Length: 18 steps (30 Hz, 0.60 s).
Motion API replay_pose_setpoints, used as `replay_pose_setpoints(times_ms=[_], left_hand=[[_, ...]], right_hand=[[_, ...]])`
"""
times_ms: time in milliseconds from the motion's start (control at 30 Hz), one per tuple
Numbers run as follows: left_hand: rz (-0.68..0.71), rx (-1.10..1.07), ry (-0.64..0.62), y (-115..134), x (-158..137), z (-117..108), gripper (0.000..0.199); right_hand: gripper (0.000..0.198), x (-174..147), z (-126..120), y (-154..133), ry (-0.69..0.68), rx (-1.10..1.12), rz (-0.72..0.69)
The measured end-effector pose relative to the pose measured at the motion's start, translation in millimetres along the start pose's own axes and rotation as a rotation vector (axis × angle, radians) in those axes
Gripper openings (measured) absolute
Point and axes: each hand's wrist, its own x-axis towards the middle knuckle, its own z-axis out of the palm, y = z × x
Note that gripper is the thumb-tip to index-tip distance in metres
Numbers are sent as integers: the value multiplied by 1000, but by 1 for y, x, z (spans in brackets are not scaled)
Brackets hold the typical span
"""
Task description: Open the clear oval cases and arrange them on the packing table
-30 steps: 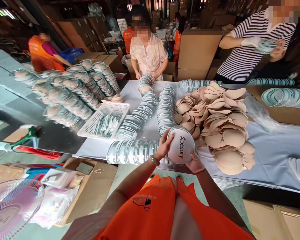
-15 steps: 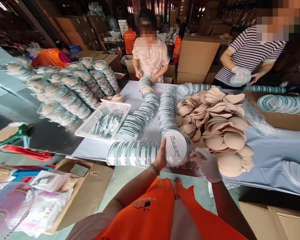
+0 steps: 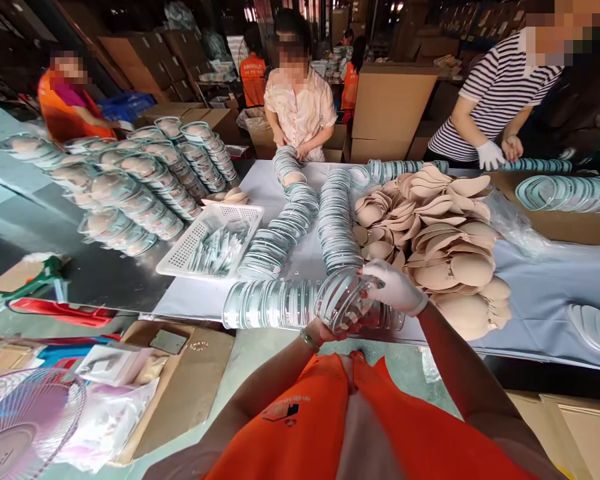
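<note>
In front of my vest I hold a round clear plastic case (image 3: 336, 303), tilted so that its see-through side shows. My bare left hand (image 3: 325, 331) is closed around it from below, partly hidden by the plastic. My right hand (image 3: 397, 289), in a white glove, pinches its upper right rim. Just behind the case, a row of similar clear cases (image 3: 270, 305) lies on its side along the table's front edge. Another row of stacked cases (image 3: 336, 220) runs away from me. To the right rises a heap of beige moulded cups (image 3: 437, 247).
A white perforated basket (image 3: 175, 257) with small packets stands left of the rows. Stacked filled cases (image 3: 135, 180) cover the dark table farther left. White printed cards (image 3: 595, 327) lie at right. Two co-workers stand across the table. A fan (image 3: 25, 427) is at lower left.
The case has turned from its white printed face to its clear side, and my right hand has moved onto its upper rim. The striped-shirt co-worker's gloved hand has lowered to a row of cases.
</note>
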Motion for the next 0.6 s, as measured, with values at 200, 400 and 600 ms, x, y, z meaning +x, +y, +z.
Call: replay_pose_setpoints(times_ms=[200, 400, 600], left_hand=[[-112, -174, 20, -7, 9, 2, 53], [243, -216, 242, -24, 36, 28, 63], [295, -188, 68, -41, 54, 53, 79]], right_hand=[[39, -32, -4, 6, 53, 151, 148], [81, -100, -12, -4, 253, 647, 681], [68, -143, -37, -8, 376, 669, 904]])
